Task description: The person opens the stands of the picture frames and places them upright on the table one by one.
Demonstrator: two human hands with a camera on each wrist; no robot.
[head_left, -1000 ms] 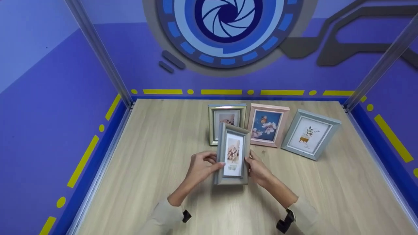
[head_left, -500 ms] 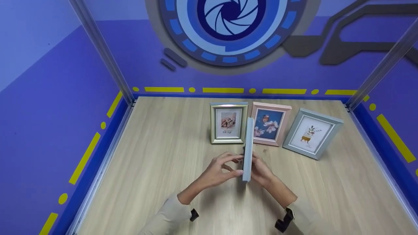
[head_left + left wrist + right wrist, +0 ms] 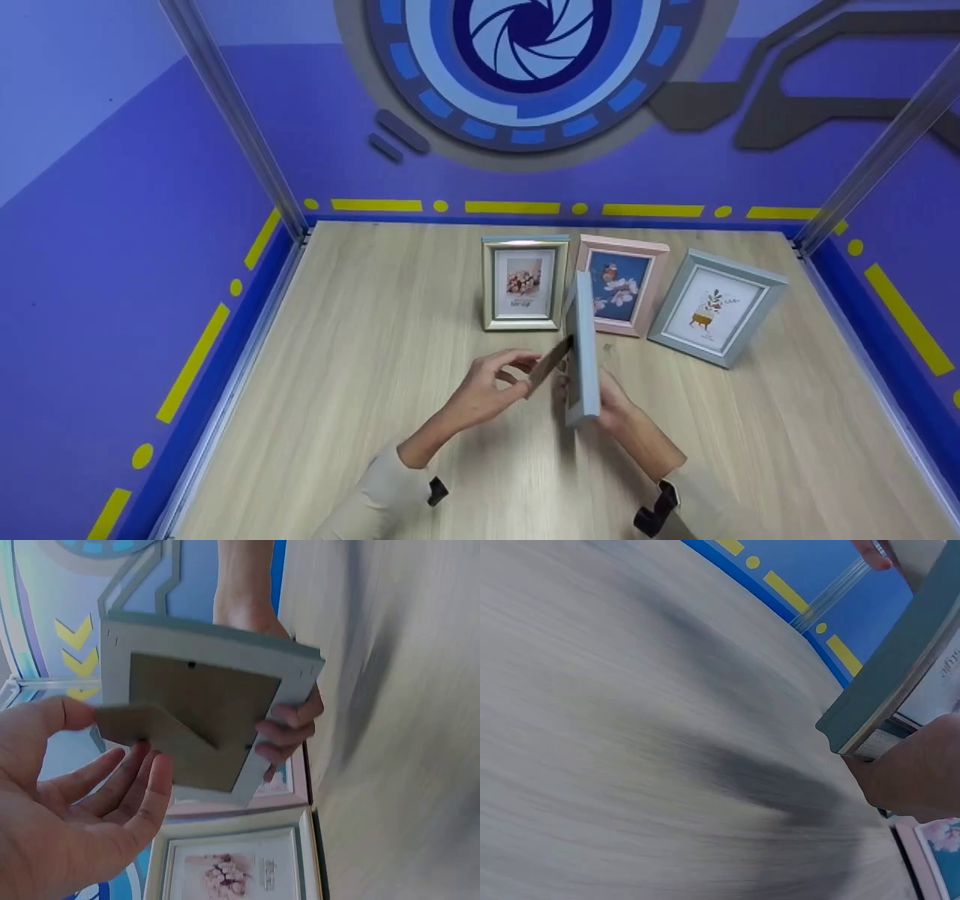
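A blue-grey picture frame (image 3: 587, 352) is held upright above the table, edge-on in the head view. My right hand (image 3: 616, 405) grips it by its lower part; the left wrist view shows those fingers curled over the border beside the brown back panel (image 3: 225, 694). From that panel a brown stand leg (image 3: 146, 724) sticks out at an angle. Between thumb and fingers, my left hand (image 3: 484, 394) pinches the outer end of this leg. In the right wrist view the side edge of the picture frame (image 3: 892, 667) shows, with part of its front picture.
Behind stand a gold picture frame (image 3: 489, 300), a pink picture frame (image 3: 656, 277) partly covered by the held one, and a grey-green picture frame (image 3: 750, 322) at the right. The wooden table (image 3: 360, 315) is bordered by blue-purple walls (image 3: 187, 225).
The held picture frame has turned from facing the camera to edge-on. Its stand leg has swung out from the back, with the left hand pinching it.
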